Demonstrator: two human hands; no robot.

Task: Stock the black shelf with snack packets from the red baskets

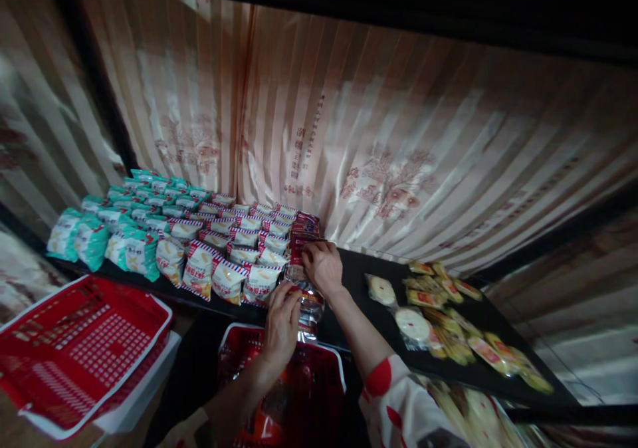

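Note:
My right hand [323, 268] reaches over the black shelf, its fingers bent and closed at the edge of a dark red snack packet [298, 248]. Lower and to the left, my left hand [282, 322] has its fingers together against a shiny silver-and-red snack packet [312, 302]. That packet lies at the shelf's front edge, partly covered by my hands. Another dark red packet [306, 223] is behind, near the curtain. Directly left of my hands stand rows of white snack bags [262, 282] with red and blue striped tops.
Teal snack bags [139, 252] fill the left end of the shelf [351, 302]. Round flat packs [413, 327] and yellow packets [448, 335] lie on the right. A red basket [331, 375] is below my hands, another red basket [94, 348] at left. Curtains [399, 122] hang behind.

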